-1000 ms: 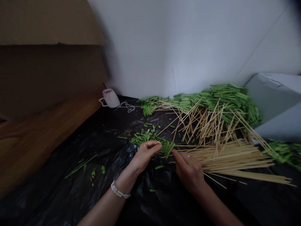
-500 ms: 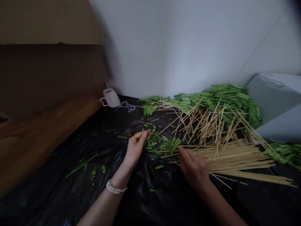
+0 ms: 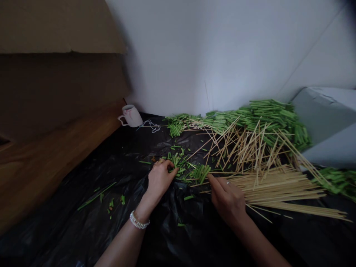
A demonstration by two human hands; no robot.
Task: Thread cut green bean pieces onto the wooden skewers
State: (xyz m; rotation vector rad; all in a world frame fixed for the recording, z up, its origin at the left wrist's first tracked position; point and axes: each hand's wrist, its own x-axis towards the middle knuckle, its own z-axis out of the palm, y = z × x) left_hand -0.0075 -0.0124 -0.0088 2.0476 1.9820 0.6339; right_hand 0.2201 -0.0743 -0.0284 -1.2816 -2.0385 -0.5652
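**Left hand (image 3: 160, 178) shifts to the loose cuttings (image 3: 175, 160)**

At five o'clock, the right hand (image 3: 228, 198) seems to pinch the threaded row (image 3: 201, 173) of green pieces by its near end. The left, towards seven, has left that row, thumb and fingertips apart beside the cuttings; threading looks paused. Stacked stems (image 3: 274, 115) lie farther, near three.

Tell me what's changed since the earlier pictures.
The left hand has moved left, away from the green row, to the loose bits. The right hand, still holding the green row, sits slightly further right than at first. The mug and sticks stayed put.
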